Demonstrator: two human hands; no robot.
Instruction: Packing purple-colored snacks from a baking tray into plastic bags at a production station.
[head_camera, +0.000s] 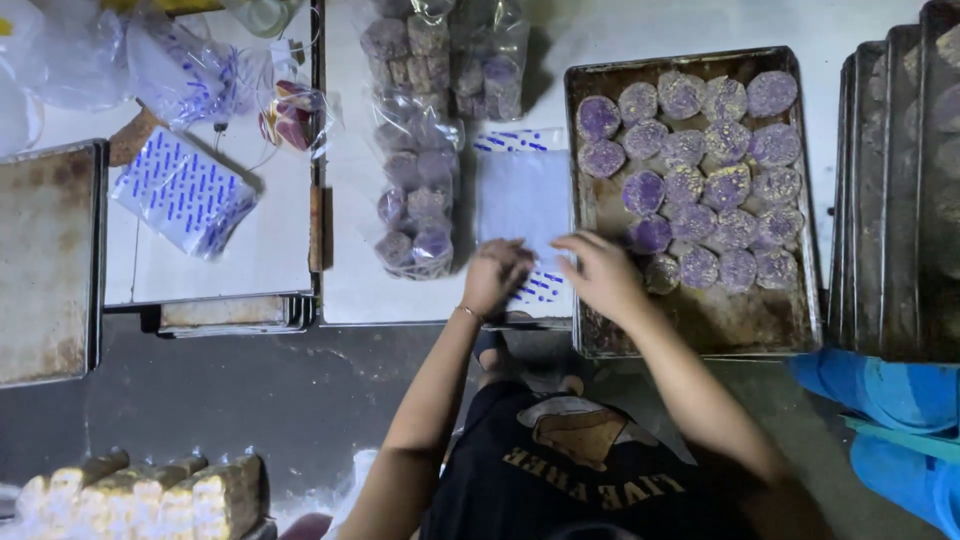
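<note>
Two hands work one clear bag (525, 215) with blue print: my left hand (495, 275) pinches its near edge, my right hand (600, 272) spreads loosely over its corner, just left of the baking tray (590, 340). I judge a steady, open mouth matters most. Filled bags of purple cookies (415, 190) lie left of the tray, on the desk (345, 260).

left hand (497, 275) curled, right hand (598, 272) beside it, both arms outstretched

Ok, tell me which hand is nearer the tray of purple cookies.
Right. The right hand reaches over the baking tray's near left corner, beside the purple cookies. The left hand sits further left, on the clear bag.
</note>
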